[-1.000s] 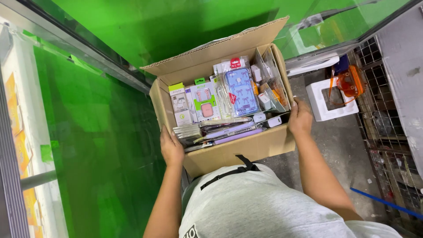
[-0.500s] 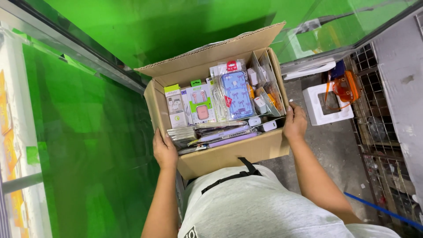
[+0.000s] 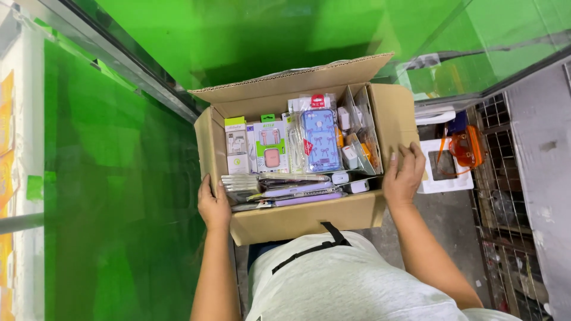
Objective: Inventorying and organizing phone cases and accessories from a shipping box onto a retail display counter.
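I hold an open cardboard box (image 3: 297,221) against my body. My left hand (image 3: 213,205) grips its left side wall. On the right side wall my right hand (image 3: 404,173) lies flat, pressing the flap. The box is packed with small packaged goods: a blue phone case with bows (image 3: 320,140), a green-topped pack with pink earphones (image 3: 270,145), a white cable pack (image 3: 237,147), and several flat cases (image 3: 285,191) stacked along the near side. The far flap stands open.
Green glass panels (image 3: 113,196) run along the left and the top. At the right stand a white foam box (image 3: 445,172), an orange container (image 3: 466,147) and wire-mesh racks (image 3: 505,202) on a grey concrete floor.
The box has shifted slightly lower and to the left in view. My right hand has slid up onto the box's right flap. My left hand keeps its grip.
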